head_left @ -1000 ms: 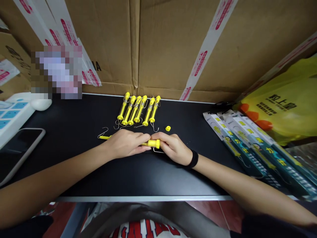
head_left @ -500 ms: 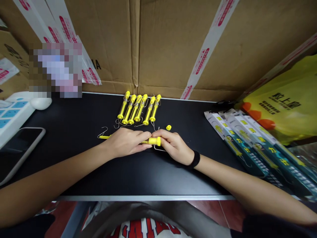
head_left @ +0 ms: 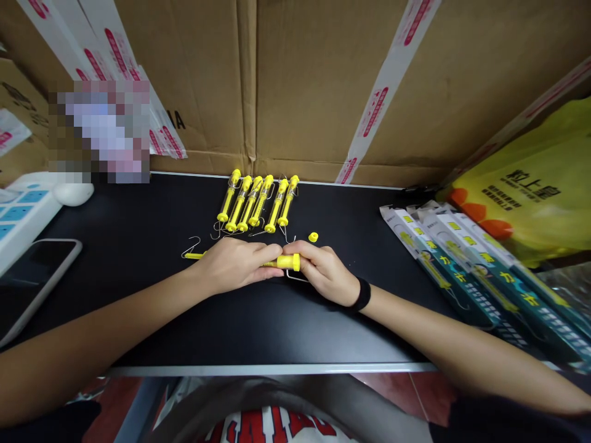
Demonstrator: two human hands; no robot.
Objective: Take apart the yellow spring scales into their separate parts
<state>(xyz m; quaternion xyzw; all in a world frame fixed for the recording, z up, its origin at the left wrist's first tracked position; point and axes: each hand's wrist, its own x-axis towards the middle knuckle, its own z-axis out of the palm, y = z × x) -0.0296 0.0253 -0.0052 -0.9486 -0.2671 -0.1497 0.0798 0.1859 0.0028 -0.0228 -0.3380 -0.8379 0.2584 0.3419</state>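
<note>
Both hands hold one yellow tool: left hand and right hand have fingers closed around it. Six more tools lie at 12 o'clock.

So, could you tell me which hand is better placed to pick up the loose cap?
Probably the right hand: the cap lies just beyond its fingers, while the left hand is farther off. Both grip the tool.

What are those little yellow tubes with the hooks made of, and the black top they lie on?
The held tube and the row of tubes look like glossy yellow moulded plastic, clear in the middle. The hook is thin, shiny wire, likely metal. The black tabletop looks matt, perhaps a rubbery mat; hard to tell.
</note>
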